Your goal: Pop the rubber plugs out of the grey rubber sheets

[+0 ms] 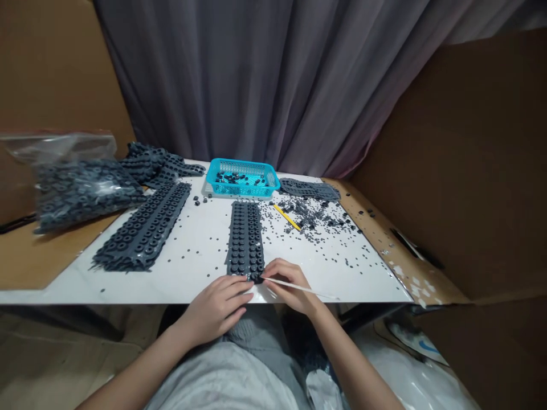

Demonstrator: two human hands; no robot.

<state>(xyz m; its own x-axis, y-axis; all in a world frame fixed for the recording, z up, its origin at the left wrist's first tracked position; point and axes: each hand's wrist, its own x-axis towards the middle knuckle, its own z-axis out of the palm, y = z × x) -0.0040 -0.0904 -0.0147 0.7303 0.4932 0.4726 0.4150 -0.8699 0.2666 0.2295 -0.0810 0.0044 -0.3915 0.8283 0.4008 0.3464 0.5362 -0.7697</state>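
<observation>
1. The right hand (287, 285) sits low in the middle of the frame. Its fingers are pinched shut on a thin white stick (299, 287). The tip of the stick meets the near end of a dark rubber strip (245, 239).
2. The left hand (217, 307) is just left of it. Its fingers are loosely curled and hold nothing. The fingertips rest by the strip's near edge, right where the stick pokes. I cannot tell if they press on it.
3. The strip lies flat in the middle of the white table (200, 250). It runs away from the person and has rows of little round bumps.
4. It looks like the person is poking a small round piece out of the strip's near end. That seems to be the step right now.
5. The next move likely needs a soft, careful push with the stick. The left hand should keep the strip from sliding.
6. Lots of tiny dark bits (316, 222) are scattered to the right of the middle. A yellow pencil (287, 217) lies among them.
7. A blue basket (241, 177) stands past the far end of the strip. It has a few dark pieces inside.
8. A bigger stack of strips (143, 228) lies to the left. A clear bag of rubber parts (81, 185) fills the left edge.
</observation>
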